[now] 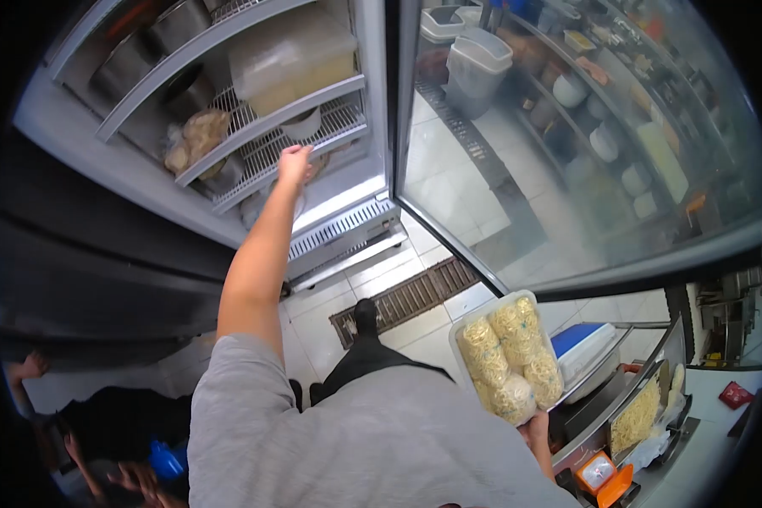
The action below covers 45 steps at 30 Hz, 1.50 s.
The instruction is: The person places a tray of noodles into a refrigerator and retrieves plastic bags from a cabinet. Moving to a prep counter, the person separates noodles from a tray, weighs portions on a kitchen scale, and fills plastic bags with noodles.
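My left hand (294, 164) is stretched out at the front edge of a wire shelf (267, 155) in the open fridge, its fingers curled in; what they hold, if anything, is too small to tell. Just behind it on the shelf stands a white tub (301, 124). At the lower right, my right hand (534, 426) grips the near end of a clear plastic container (459, 343). Several bundles of pale noodles (516, 331) in clear wrap lie inside it.
The glass door (584, 152) stands open on the right. Above are a large lidded box (292, 59), bagged food (199, 140) and metal pots (127, 68). A floor drain (415, 296) runs ahead. Other people's hands (135, 483) show at the lower left.
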Motion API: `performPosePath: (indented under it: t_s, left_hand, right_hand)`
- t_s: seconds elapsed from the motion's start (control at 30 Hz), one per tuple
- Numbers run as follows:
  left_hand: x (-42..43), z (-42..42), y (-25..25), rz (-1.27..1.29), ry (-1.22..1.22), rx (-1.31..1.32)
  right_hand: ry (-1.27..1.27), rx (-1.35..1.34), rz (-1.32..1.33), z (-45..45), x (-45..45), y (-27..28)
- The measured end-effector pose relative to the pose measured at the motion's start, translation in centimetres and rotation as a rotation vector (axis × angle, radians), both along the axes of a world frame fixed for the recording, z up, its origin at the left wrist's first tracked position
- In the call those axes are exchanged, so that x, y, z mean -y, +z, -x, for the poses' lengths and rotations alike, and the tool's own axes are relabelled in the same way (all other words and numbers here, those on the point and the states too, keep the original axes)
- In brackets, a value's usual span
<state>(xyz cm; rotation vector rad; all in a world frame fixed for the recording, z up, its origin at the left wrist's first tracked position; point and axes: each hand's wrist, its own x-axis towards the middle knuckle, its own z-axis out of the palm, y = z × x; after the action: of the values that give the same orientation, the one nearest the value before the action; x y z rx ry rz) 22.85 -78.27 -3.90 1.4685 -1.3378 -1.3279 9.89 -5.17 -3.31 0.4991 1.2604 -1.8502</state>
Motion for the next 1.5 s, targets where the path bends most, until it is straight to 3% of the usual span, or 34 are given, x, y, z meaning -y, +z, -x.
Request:
performPosePath:
  t_s: [0.07,0.17,0.27,0.4,0.43,0.5,0.57,0.63,0.7,0.83,1.07,1.17,1.27,1.3,1.5]
  left_hand:
    - [5.2,-0.3,1.0,-0.292,0.127,-0.150]
    - [14.8,-0.7,-4.6,-0.420,-0.136,-0.438]
    - [13.9,0.6,-2.5,-0.371,0.006,-0.344]
    - [13.7,-2.7,-3.4,-0.364,-0.041,-0.415]
    - [12.8,-4.1,-3.9,-0.279,-0.067,-0.503]
    - [10.3,-6.3,-4.0,-0.316,0.135,-0.556]
    - [8.6,-8.8,-5.4,-0.431,0.181,-0.755]
    - [2.8,-9.1,-1.6,-0.339,0.271,-0.602]
    - [-1.8,-9.7,-0.4,-0.315,0.172,-0.464]
    - [-7.3,-10.4,1.8,-0.302,-0.028,-0.357]
    - [-7.9,-9.7,3.0,-0.155,-0.178,-0.180]
    - [-7.2,-8.4,4.2,-0.161,-0.203,-0.217]
    - [-6.2,-7.0,3.2,0.057,-0.221,-0.010]
    - [-6.0,-6.3,4.1,0.244,-0.255,0.099]
    - [-4.9,-4.8,5.6,0.323,-0.266,0.135]
  right_hand:
    - [-0.037,0.040,-0.018,-1.4,4.4,1.0]
    - [-0.012,0.019,-0.024,-2.8,12.4,2.6]
    - [-0.013,-0.014,-0.038,-3.5,18.0,2.8]
    - [0.108,-0.023,0.032,-3.2,26.3,3.4]
    - [0.166,-0.045,0.067,-2.8,28.1,3.0]
    - [0.182,-0.066,0.094,-2.1,32.0,2.1]
    - [0.255,-0.089,0.159,-1.4,36.0,2.0]
    - [0.310,-0.030,0.171,-0.4,39.5,0.7]
    - [0.363,-0.094,0.297,0.7,42.8,-1.9]
    - [0.363,-0.066,0.291,1.2,49.8,-1.9]
    - [0.293,0.014,0.223,0.8,57.0,-3.7]
    - [0.250,0.063,0.245,-0.3,59.5,-3.6]
    - [0.179,0.115,0.267,-0.7,62.4,-2.2]
    - [0.194,0.082,0.265,-0.7,63.5,-2.6]
    - [0.504,-0.051,0.235,0.7,69.7,-0.4]
